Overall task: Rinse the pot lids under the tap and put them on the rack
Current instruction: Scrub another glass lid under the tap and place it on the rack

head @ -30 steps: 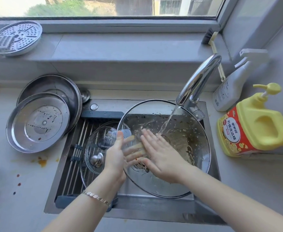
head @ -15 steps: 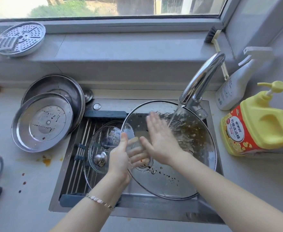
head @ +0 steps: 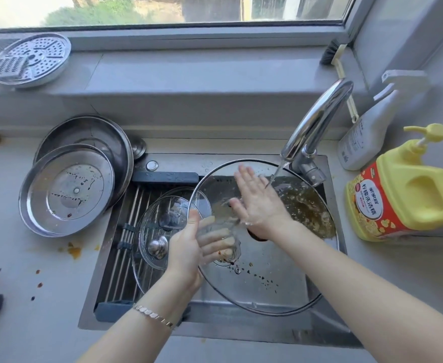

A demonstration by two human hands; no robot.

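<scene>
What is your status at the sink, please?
Left hand grips large glass lid at rim; right hand flat on it, tap running. Brown residue on lid. Small glass lid occupies rack.

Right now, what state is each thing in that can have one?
Curved chrome tap: running.
Large round glass pot lid: tilted over the sink, brown residue.
Small round glass pot lid: lying on the steel-rod rack.
Left hand: grips the large lid's rim.
Right hand: open, flat on the large lid.
Round steel lid: on the counter, stained.
Yellow pump bottle: upright.
</scene>
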